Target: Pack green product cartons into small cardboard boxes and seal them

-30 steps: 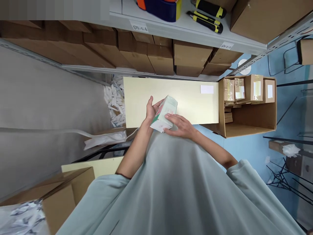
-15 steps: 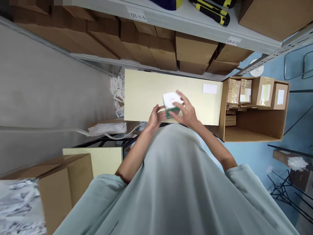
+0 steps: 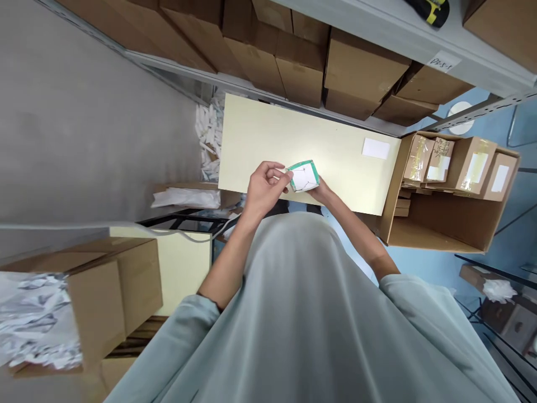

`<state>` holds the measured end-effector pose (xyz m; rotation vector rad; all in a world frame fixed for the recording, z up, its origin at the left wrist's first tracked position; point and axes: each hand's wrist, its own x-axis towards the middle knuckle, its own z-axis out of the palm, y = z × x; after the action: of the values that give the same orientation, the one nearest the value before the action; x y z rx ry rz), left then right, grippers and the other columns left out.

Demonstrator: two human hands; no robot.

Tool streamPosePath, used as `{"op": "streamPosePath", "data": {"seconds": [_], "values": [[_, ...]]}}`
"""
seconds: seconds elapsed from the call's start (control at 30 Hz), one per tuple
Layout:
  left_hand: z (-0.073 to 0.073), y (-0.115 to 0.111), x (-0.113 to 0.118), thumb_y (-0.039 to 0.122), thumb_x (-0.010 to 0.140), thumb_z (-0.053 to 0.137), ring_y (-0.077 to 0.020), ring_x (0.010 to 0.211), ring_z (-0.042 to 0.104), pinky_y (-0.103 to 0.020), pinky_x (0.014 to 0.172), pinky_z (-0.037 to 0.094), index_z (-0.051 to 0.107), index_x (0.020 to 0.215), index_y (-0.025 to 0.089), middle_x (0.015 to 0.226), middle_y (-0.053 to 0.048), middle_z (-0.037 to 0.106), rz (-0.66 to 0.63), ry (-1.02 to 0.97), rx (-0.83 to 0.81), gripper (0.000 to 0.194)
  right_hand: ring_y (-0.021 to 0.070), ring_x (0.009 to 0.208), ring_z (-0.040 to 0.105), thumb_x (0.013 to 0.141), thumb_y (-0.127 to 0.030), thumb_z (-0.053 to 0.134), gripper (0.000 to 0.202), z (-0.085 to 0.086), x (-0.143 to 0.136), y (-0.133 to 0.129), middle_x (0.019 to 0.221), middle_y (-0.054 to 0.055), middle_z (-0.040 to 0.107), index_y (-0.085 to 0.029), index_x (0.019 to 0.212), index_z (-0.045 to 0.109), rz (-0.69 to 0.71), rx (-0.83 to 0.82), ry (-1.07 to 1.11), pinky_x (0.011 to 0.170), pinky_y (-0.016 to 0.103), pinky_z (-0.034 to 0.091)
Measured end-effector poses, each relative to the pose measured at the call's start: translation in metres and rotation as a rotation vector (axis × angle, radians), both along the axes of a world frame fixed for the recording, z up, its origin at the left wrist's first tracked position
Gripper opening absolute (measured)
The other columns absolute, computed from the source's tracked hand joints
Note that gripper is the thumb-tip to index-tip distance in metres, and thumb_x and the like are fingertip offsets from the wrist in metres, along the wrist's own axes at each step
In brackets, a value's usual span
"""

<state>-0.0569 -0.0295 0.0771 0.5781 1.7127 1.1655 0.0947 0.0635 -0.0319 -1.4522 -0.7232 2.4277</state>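
Carton (image 3: 305, 176), white with green edges, looks light and made of thin, creased card that would dent under a hard squeeze, so its side walls near the corners seem the safest hold. It is over the pale surface (image 3: 255, 131), between the left hand (image 3: 262, 190), curled with thumb and fingers at its edge, perhaps pinching, and the right hand (image 3: 321, 191), whose mostly hidden fingers reach behind it, how tightly closed I cannot tell.
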Motion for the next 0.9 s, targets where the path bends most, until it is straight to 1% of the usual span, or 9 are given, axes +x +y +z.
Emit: {"op": "streamPosePath", "data": {"seconds": [0.1,0.17,0.23,0.33,0.43,0.53,0.63,0.77,0.9], "values": [[-0.005,0.010,-0.023,0.053,0.086,0.095,-0.0197,0.070,0.072,-0.035,0.075,0.062,0.072,0.118,0.022,0.082,0.002,0.068,-0.053,-0.036,0.032,0.051,0.0198,0.073,0.068,0.100,-0.048,0.079,0.026,0.004,-0.014,-0.016,0.083,0.003,0.077,-0.023,0.098,0.070,-0.021,-0.111,-0.064,0.066,0.029,0.063],[-0.011,0.006,-0.041,0.051,0.086,0.096,-0.0212,0.077,0.075,-0.036,0.080,0.065,0.073,0.124,0.022,0.086,0.001,0.069,-0.052,-0.058,0.051,0.052,0.0185,0.072,0.068,0.101,-0.045,0.077,0.024,0.005,-0.023,-0.018,0.084,0.004,0.078,-0.022,0.099,0.071,-0.026,-0.132,-0.114,0.068,0.028,0.063],[-0.022,-0.004,-0.064,0.050,0.086,0.096,-0.0221,0.085,0.077,-0.036,0.082,0.068,0.073,0.129,0.024,0.094,-0.001,0.072,-0.019,-0.086,0.063,0.055,0.0174,0.076,0.069,0.103,-0.049,0.076,0.027,0.004,-0.032,-0.013,0.088,0.002,0.078,-0.023,0.103,0.071,-0.053,-0.102,-0.162,0.072,0.027,0.064],[-0.047,-0.024,-0.102,0.052,0.086,0.094,-0.0222,0.089,0.078,-0.036,0.076,0.072,0.073,0.130,0.025,0.103,-0.003,0.073,0.061,-0.150,0.038,0.056,0.0142,0.078,0.068,0.098,-0.059,0.081,0.038,0.000,-0.052,0.001,0.090,-0.003,0.072,-0.025,0.105,0.065,-0.109,0.039,-0.280,0.076,0.024,0.063],[-0.083,-0.039,-0.137,0.050,0.083,0.095,-0.0240,0.092,0.080,-0.041,0.077,0.076,0.073,0.123,0.021,0.104,-0.005,0.073,0.187,-0.232,-0.014,0.054,0.0147,0.085,0.069,0.089,-0.065,0.087,0.049,-0.009,-0.086,0.023,0.096,-0.004,0.069,-0.027,0.107,0.061,-0.110,0.271,-0.367,0.084,0.028,0.063],[-0.121,-0.042,-0.164,0.043,0.078,0.098,-0.0247,0.096,0.082,-0.048,0.089,0.076,0.073,0.113,0.020,0.106,-0.006,0.075,0.358,-0.334,-0.015,0.049,0.0210,0.103,0.072,0.088,-0.069,0.084,0.055,-0.023,-0.137,0.054,0.111,0.001,0.072,-0.028,0.117,0.062,0.006,0.590,-0.421,0.095,0.037,0.064],[-0.155,-0.033,-0.185,0.034,0.078,0.096,-0.0213,0.093,0.081,-0.045,0.090,0.075,0.072,0.110,0.021,0.103,-0.004,0.076,0.505,-0.417,-0.018,0.042,0.0270,0.115,0.072,0.092,-0.073,0.080,0.059,-0.043,-0.195,0.091,0.124,0.007,0.074,-0.027,0.124,0.063,0.243,0.868,-0.535,0.111,0.047,0.063],[-0.190,-0.011,-0.210,0.023,0.083,0.091,-0.0173,0.087,0.078,-0.037,0.084,0.073,0.072,0.110,0.020,0.096,-0.003,0.074,0.585,-0.466,-0.135,0.033,0.0347,0.121,0.073,0.094,-0.081,0.078,0.068,-0.068,-0.258,0.130,0.130,0.013,0.074,-0.025,0.131,0.064,0.488,1.022,-0.649,0.122,0.061,0.059],[-0.211,0.009,-0.225,0.020,0.090,0.087,-0.0144,0.080,0.074,-0.037,0.084,0.071,0.070,0.111,0.019,0.095,-0.003,0.073,0.589,-0.523,-0.225,0.027,0.0400,0.129,0.073,0.097,-0.082,0.073,0.076,-0.082,-0.292,0.148,0.134,0.018,0.074,-0.021,0.141,0.065,0.618,1.077,-0.663,0.128,0.068,0.055]]}}
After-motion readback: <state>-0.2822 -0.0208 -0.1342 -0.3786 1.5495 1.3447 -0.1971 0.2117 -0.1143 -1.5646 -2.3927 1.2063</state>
